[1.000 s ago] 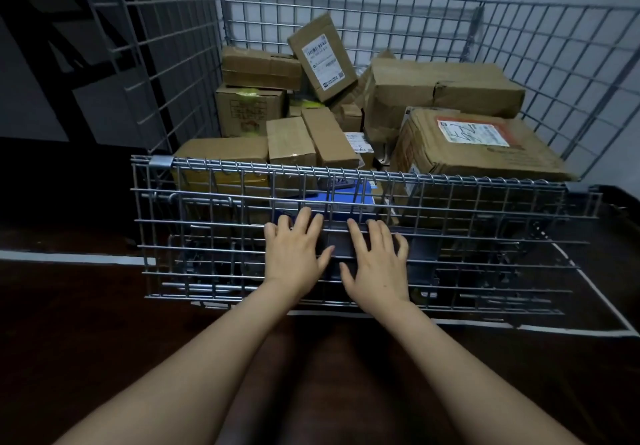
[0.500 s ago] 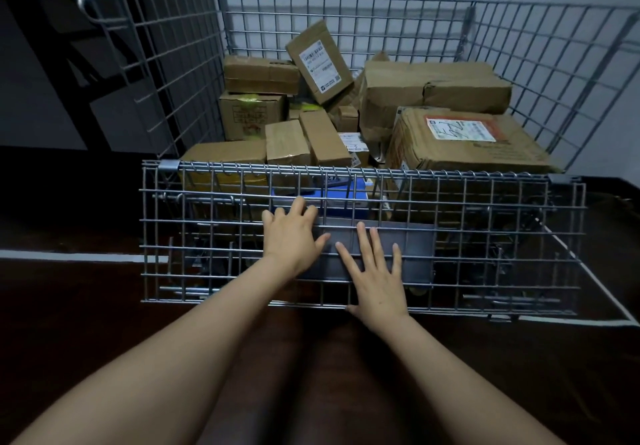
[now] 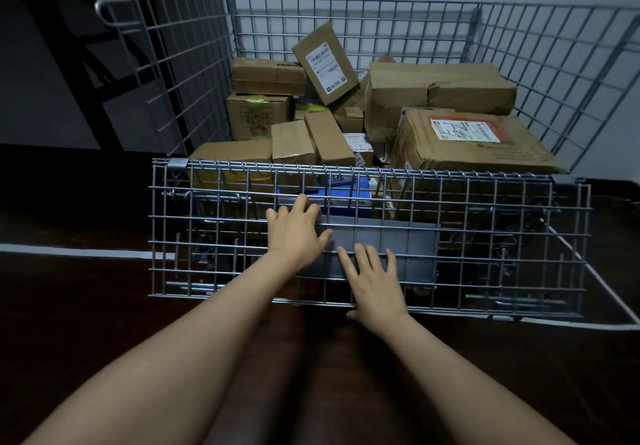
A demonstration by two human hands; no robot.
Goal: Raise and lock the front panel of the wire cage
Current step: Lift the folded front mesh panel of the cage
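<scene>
A large wire cage (image 3: 398, 25) stands in front of me, full of cardboard parcels. Its hinged front panel (image 3: 491, 244) hangs folded down over the lower front, its free edge near the floor. A grey metal plate (image 3: 391, 240) is fixed at the panel's middle. My left hand (image 3: 294, 233) lies flat on the mesh at the plate's left end, fingers curling over a wire. My right hand (image 3: 375, 287) rests lower, palm on the mesh near the panel's bottom edge, thumb tucked under that edge. A latch bar (image 3: 207, 197) shows at the panel's upper left.
Several cardboard boxes (image 3: 460, 140) fill the cage up to the hinge line. The cage's left wall (image 3: 180, 74) and right wall (image 3: 568, 74) rise high. Dark floor with a white line (image 3: 69, 250) surrounds the cage. A pale wall is behind.
My right hand has slid down the panel toward its bottom edge, and its thumb now hooks beneath it. My left hand stays by the plate. The view has shifted slightly.
</scene>
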